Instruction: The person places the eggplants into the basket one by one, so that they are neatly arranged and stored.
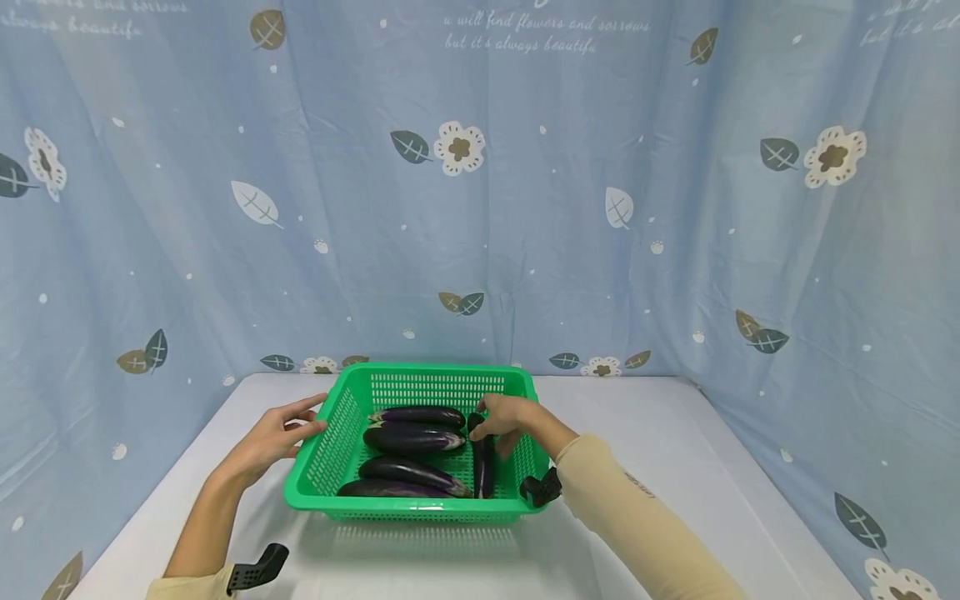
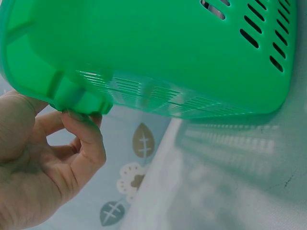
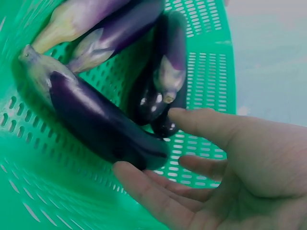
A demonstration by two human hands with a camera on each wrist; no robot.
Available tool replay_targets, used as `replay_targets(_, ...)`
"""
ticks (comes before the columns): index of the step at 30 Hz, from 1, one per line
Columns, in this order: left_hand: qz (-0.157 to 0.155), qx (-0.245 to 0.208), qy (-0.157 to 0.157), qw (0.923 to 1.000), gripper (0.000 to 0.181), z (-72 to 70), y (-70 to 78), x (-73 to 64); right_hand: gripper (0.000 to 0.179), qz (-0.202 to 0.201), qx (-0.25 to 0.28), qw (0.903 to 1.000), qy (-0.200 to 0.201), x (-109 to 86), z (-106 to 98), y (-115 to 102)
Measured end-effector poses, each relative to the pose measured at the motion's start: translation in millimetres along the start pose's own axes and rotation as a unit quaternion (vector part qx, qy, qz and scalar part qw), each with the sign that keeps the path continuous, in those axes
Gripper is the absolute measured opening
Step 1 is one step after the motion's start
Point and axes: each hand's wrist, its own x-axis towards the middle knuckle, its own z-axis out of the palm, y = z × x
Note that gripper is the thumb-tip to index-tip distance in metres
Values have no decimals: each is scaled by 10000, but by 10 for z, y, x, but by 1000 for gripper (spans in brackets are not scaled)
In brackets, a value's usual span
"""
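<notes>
Inside a green plastic basket (image 1: 431,506) lie several dark purple eggplants. Most of them lie crosswise, such as one eggplant (image 1: 414,437) in the middle, while a single eggplant (image 1: 483,468) lies lengthwise on the right. My left hand (image 1: 264,440) holds the basket's left rim, its fingertips at the edge in the left wrist view. My right hand (image 1: 507,419) reaches into the basket over the far end of the lengthwise eggplant. In the right wrist view its thumb and fingers are spread around that blunt end, with one fingertip at the skin.
The basket stands on a white table (image 1: 630,483). Behind and at both sides hangs a blue curtain (image 1: 525,250) printed with leaves and flowers. A black wrist mount (image 1: 542,487) on the right arm sits close to the basket's near right corner.
</notes>
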Motion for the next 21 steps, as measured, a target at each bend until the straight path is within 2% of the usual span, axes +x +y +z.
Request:
replay_targets(8,12,88,58,9999,69,-21,-14,-7,65,-324,-103,9994,-19,-78,-41,-32)
replay_targets(12,48,105,88,9999,68,-22,-10,-16,60,-691,-239,9973,48,-113,-43,-18)
replay_targets(14,105,132,87,9998,68,-19,-7,-21,58,-980,-460,9939,217,-124,-49,9)
replay_targets(16,149,151,101,9997,67,-14,-3,-27,54,-1343,-690,9872,511,-136,-59,46)
replay_targets(18,212,177,88,9996,67,-8,1,-28,49,-1729,-938,9761,923,-158,-69,107)
replay_targets(21,246,161,77,9995,66,-6,8,-28,43,-2284,-1237,9514,1651,-213,-86,195)
